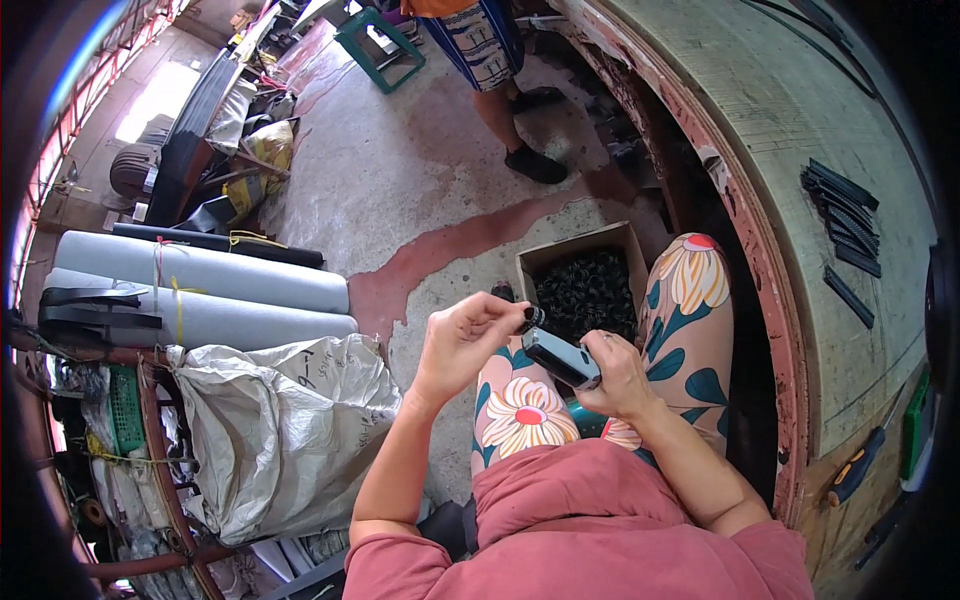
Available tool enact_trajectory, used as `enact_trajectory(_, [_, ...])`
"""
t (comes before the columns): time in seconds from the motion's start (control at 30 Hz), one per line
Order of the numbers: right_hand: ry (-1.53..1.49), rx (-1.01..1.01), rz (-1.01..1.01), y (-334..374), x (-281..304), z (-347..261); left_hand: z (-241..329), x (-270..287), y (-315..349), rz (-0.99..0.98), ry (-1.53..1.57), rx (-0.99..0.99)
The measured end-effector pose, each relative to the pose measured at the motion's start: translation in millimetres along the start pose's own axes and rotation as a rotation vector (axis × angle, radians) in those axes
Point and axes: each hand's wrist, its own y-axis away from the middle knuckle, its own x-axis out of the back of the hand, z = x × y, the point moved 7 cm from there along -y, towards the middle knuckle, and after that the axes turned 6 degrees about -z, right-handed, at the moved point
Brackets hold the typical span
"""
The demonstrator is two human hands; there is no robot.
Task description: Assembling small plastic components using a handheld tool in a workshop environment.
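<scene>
I sit with flowered trousers over my lap. My right hand (618, 372) grips a short dark rectangular bar (558, 356) that points up and left. My left hand (468, 335) pinches a small black cap (532, 318) at the upper end of that bar; whether the cap is seated on it I cannot tell. Just beyond my knees a cardboard box (573, 250) on the floor holds several small black parts (585, 295).
A wooden workbench (800, 170) curves along my right, with several black strips (845, 215) and a screwdriver (855, 468) on it. A large grey sack (280, 430) and grey rolls (200, 270) lie to my left. Another person (490, 50) stands ahead on the concrete floor near a green stool (378, 40).
</scene>
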Motion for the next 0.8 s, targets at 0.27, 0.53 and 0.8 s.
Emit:
enact_trajectory(0.27, [-0.699, -0.381, -0.066, 10, -15, 3, -120, -71, 6, 0.131, 0.923, 0.321])
enact_trajectory(0.53, [-1.069, -0.633, 0.006, 36, -32, 9, -122, -177, 28, -0.112, 1.225, 0.243])
enact_trajectory(0.8, [-1.150, -0.539, 0.095, 18, -19, 25, -109, -124, -15, 0.135, 0.953, 0.241])
